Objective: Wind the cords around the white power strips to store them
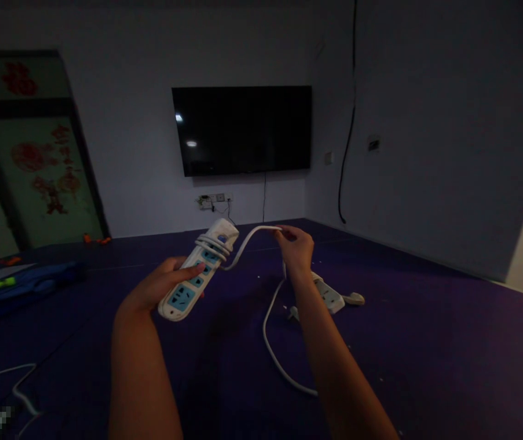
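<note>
My left hand [164, 281] is closed round a white power strip [175, 313] with blue socket faces, its thumb lying across the front. The strip tilts up to the right, and several turns of white cord [213, 245] are wrapped round its upper end. From there the cord arcs over to my right hand [296, 247], which pinches it between thumb and fingers. Below that hand the cord hangs down and loops across the purple floor. Behind my right forearm lies a second white power strip [330, 298], partly hidden, with a plug [353, 299] at its right end.
Blue cloth [45, 281] lies on the floor at the left. Another white cable [22, 394] sits at the lower left. A black television [243, 131] hangs on the far wall above a wall outlet [219, 197]. A black cable [347, 153] dangles near the right wall.
</note>
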`<state>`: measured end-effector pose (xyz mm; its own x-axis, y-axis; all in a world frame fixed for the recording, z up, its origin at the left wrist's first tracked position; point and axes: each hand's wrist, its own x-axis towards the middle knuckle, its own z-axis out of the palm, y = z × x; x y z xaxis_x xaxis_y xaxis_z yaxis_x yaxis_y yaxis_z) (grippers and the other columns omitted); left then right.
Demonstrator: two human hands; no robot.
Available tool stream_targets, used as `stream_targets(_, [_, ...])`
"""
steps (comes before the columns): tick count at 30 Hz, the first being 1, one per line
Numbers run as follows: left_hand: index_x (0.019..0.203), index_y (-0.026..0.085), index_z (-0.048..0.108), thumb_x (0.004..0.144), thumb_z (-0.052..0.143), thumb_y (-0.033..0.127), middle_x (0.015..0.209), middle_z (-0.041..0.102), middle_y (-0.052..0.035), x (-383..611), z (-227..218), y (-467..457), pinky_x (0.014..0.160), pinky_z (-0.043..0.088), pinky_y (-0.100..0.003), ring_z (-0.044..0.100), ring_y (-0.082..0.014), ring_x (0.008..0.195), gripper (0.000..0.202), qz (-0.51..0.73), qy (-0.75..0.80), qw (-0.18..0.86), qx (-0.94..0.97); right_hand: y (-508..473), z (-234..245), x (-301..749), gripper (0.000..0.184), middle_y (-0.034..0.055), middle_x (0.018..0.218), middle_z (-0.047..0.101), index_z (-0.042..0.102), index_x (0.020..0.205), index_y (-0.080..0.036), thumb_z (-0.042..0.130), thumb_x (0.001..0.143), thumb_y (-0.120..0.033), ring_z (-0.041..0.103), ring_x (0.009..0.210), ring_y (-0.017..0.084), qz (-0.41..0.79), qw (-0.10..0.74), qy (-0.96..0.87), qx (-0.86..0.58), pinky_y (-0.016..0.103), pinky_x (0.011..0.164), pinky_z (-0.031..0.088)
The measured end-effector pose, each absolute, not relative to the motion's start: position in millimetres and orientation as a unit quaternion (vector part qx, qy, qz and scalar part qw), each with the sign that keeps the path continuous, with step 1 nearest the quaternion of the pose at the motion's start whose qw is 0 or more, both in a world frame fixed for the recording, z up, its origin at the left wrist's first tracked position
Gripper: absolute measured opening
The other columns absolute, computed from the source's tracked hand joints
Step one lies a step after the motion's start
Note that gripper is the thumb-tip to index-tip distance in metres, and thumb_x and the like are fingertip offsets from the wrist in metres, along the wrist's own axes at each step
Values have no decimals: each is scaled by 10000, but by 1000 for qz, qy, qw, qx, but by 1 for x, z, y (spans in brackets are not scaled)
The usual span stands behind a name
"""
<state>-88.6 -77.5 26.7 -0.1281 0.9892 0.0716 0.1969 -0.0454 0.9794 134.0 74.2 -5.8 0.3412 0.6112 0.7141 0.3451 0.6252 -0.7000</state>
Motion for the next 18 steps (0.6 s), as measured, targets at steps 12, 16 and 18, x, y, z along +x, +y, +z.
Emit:
stream_targets(12, [1141, 171, 556, 717, 638, 519, 688, 692, -69, -107, 22, -93, 403, 448, -213, 599, -159, 478, 555, 621, 357, 408, 567, 88, -55, 91, 204, 96, 916, 735, 754, 901, -239, 697, 733, -342, 680, 898, 245, 123, 274, -785, -542, 267, 703, 475])
stream_targets(16, [950, 137, 632, 631, 713, 520, 646, 684, -92, -105, 17, -94, 407, 431, -214, 604, -172, 486, 505, 567, 370, 437, 593, 84, -63, 78, 290, 128, 898, 730, 755, 844, -203, 643, 769, -460, 687, 865, 259, 120, 253, -781, -558, 280, 677, 474])
stream_targets(18, [857, 123, 653, 571, 761, 487, 642, 680, -97, -102, 16, -94, 435, 436, -216, 618, -180, 523, 475, 515, 376, 461, 617, 82, -62, 78, 335, 112, 839, 732, 752, 800, -202, 558, 832, -473, 687, 851, 235, 121, 279, -778, -550, 260, 680, 463])
